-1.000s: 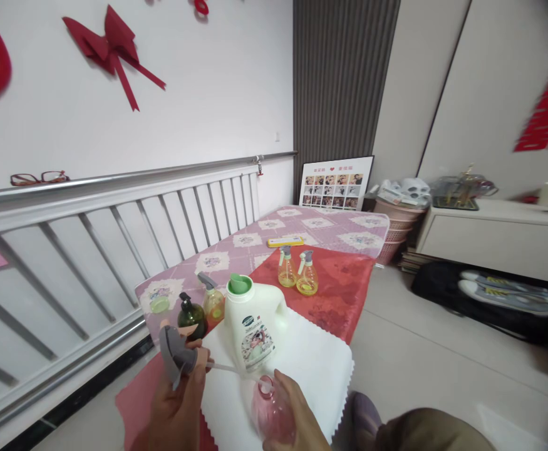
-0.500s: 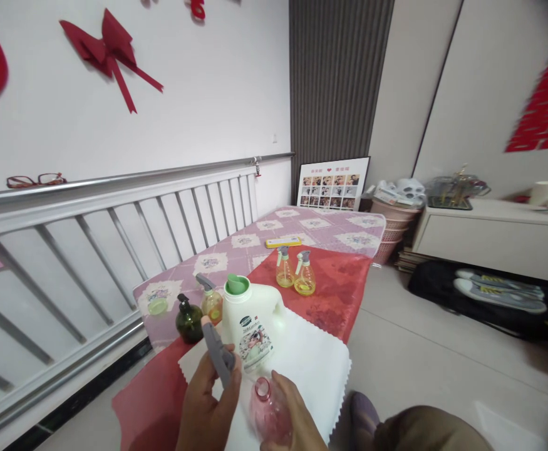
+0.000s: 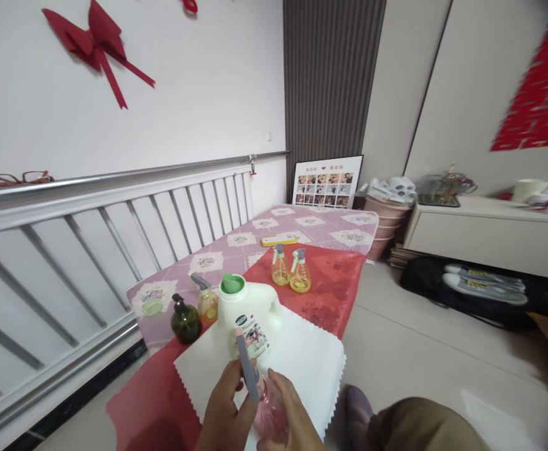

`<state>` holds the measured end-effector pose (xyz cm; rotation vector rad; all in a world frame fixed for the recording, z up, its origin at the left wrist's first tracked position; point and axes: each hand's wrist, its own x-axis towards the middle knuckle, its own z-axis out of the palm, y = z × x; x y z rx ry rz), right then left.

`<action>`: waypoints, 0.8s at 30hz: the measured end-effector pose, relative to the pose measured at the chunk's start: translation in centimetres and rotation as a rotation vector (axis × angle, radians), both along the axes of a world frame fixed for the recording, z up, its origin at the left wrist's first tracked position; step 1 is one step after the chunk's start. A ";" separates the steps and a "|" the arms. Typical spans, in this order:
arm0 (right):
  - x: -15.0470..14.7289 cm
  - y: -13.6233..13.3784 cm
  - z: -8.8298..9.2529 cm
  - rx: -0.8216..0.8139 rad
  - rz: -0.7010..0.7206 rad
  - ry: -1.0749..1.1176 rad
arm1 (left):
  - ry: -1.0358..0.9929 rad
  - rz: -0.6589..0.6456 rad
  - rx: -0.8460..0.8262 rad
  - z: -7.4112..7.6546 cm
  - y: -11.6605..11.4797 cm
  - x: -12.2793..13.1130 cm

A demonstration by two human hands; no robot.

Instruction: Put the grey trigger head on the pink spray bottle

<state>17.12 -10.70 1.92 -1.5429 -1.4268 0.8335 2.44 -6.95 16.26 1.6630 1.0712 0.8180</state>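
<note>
My left hand (image 3: 229, 401) grips a grey spray head (image 3: 247, 363) with a pale pink nozzle, its fingers closed about the lower part. The head sits at the neck of a pink clear bottle (image 3: 272, 410); whether it is seated on the neck I cannot tell. Around that bottle's right side my right hand (image 3: 295, 413) is wrapped. Just beyond stands a large white jug (image 3: 250, 313) with a handle, a printed label and a green spout (image 3: 232, 283) in its uncapped mouth. All of these are over a white scallop-edged mat (image 3: 311, 351).
Left of the jug stand a dark green pump bottle (image 3: 186, 322) and a grey-topped spray bottle (image 3: 206, 305). Two yellow spray bottles (image 3: 300, 275) stand on the red cloth (image 3: 334, 282) behind. A pale green cap (image 3: 152, 307) and a yellow box (image 3: 279, 240) lie on the patterned tablecloth (image 3: 240, 239).
My left hand has brought the spray head right and down, from beside the pink bottle to its neck. My right hand keeps hold of the bottle. The view has shifted slightly.
</note>
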 end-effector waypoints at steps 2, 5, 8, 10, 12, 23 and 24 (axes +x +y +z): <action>-0.1 0.0 -0.1 -0.005 0.004 0.009 | -0.002 0.005 -0.005 -0.2 0.0 0.0; -0.1 0.0 -0.3 -0.022 0.005 0.016 | -0.007 -0.004 0.001 -0.3 0.0 0.0; -0.1 0.2 -0.7 -0.020 -0.005 0.004 | 0.011 -0.023 -0.007 0.1 0.0 0.0; 0.0 0.2 -1.1 -0.018 -0.010 -0.002 | 0.005 -0.037 -0.044 0.6 -0.1 -0.1; 0.2 0.1 -1.5 -0.004 -0.008 0.002 | -0.052 -0.031 -0.100 1.1 -0.2 -0.2; 0.2 0.4 -2.9 0.069 -0.013 0.034 | -0.001 -0.059 -0.152 0.6 0.0 0.0; 0.2 0.4 -3.0 0.078 -0.013 0.041 | 0.000 -0.055 -0.147 0.4 0.0 0.0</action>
